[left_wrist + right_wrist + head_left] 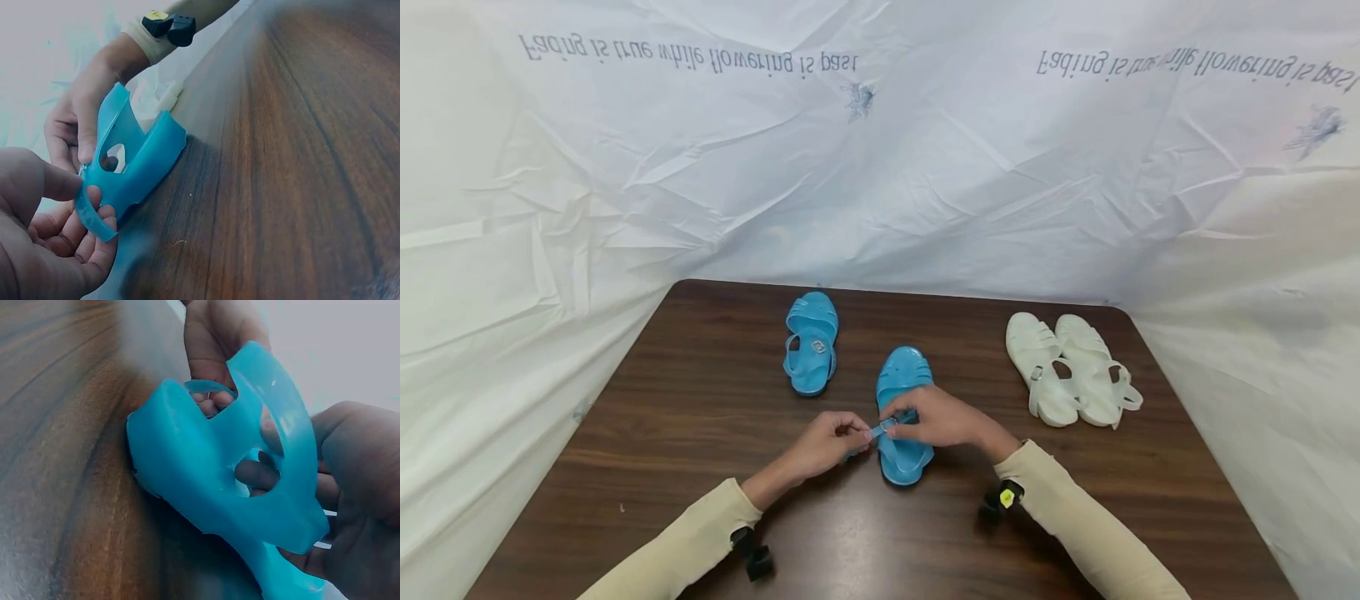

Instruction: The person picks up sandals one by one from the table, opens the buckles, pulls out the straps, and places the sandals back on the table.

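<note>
In the head view a blue sandal (905,367) lies on the table, toe pointing away. My left hand (823,443) pinches the free end of its ankle strap (94,220) between thumb and fingers, drawn out to the left. My right hand (942,417) reaches over the sandal and pinches the strap at the small buckle (887,424). From the right wrist, the sandal's heel (165,434) and side band (290,425) show close up, with fingers passing behind the band. How far the strap runs through the buckle is hidden by the fingers.
Another blue sandal (811,367) sits farther back to the left. A pair of white sandals (1047,408) stands together at the right. The dark wooden table (715,367) ends at a white printed sheet (850,183) hanging behind it.
</note>
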A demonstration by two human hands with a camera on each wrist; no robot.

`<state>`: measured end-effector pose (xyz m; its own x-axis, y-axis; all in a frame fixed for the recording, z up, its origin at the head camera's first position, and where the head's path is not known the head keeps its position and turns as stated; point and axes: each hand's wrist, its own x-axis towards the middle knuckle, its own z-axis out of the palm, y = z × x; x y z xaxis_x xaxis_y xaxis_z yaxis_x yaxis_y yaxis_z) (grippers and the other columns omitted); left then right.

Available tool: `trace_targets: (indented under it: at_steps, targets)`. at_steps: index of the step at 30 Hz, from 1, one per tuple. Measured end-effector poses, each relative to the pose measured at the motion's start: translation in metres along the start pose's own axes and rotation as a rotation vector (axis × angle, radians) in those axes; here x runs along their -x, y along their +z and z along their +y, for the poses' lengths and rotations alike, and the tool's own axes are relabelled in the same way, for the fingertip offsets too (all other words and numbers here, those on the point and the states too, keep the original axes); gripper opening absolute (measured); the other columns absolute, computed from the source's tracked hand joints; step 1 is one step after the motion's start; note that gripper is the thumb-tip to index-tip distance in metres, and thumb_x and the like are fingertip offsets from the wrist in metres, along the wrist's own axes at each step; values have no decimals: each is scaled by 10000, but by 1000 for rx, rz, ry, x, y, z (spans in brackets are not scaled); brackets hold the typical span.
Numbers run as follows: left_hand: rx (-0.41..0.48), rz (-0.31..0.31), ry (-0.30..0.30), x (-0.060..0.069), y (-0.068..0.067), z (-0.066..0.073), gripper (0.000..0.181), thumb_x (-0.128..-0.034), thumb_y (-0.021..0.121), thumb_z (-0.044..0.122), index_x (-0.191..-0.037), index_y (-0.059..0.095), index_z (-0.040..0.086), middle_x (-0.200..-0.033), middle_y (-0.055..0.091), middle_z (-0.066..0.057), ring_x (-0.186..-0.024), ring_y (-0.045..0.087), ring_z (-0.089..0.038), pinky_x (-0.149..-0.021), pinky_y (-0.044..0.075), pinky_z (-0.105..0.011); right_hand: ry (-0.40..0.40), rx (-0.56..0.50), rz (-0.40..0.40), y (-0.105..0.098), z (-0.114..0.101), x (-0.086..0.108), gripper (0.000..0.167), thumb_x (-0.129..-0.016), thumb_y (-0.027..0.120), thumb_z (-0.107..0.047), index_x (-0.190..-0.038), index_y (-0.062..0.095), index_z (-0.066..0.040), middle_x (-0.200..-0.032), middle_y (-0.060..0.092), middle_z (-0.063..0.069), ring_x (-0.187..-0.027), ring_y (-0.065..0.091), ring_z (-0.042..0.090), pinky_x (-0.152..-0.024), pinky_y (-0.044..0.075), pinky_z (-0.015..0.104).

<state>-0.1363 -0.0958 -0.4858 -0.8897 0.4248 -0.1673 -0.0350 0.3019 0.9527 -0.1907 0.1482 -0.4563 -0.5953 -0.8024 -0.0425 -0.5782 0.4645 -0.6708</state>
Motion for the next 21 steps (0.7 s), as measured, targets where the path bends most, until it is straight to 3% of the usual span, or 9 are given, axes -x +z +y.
trace_targets:
  at_steps: [6, 11, 16, 21]
  targets:
    - [18, 9, 18, -1, 5, -4, 195, -1021, 652, 211, -1016, 744, 40, -896, 723, -77, -757, 614, -163, -625, 483, -254, -50, 73, 40, 5, -5, 3, 249, -1035, 633, -236, -1205, 744, -92, -1110, 730, -70, -1003, 646, 27, -891, 547, 268]
    - [77, 31, 9, -3, 9, -8, 179, -1020, 648, 175, -1013, 747, 26, -883, 725, -59, -820, 668, -163, -704, 531, -269, -38, -15, 73, 12, -1, 5, 232, -1041, 620, -231, -1190, 742, -102, -1094, 724, -86, -984, 642, 34, -888, 545, 276]
    - [135, 66, 3, -4, 12, -9, 186, -1012, 655, 163, -1020, 748, 2, -871, 737, -68, -804, 702, -165, -688, 566, -282, -13, -72, 86, 16, 2, 5, 189, -1028, 643, -233, -1165, 744, -151, -1065, 722, -107, -941, 638, 37, -870, 540, 265]
    - [71, 112, 73, -5, 13, -6, 155, -1007, 661, 140, -982, 752, 18, -840, 721, -66, -770, 677, -180, -647, 564, -287, -40, -77, 84, 18, 2, 3, 180, -1023, 650, -266, -1146, 748, -179, -1045, 723, -121, -921, 638, 31, -842, 543, 259]
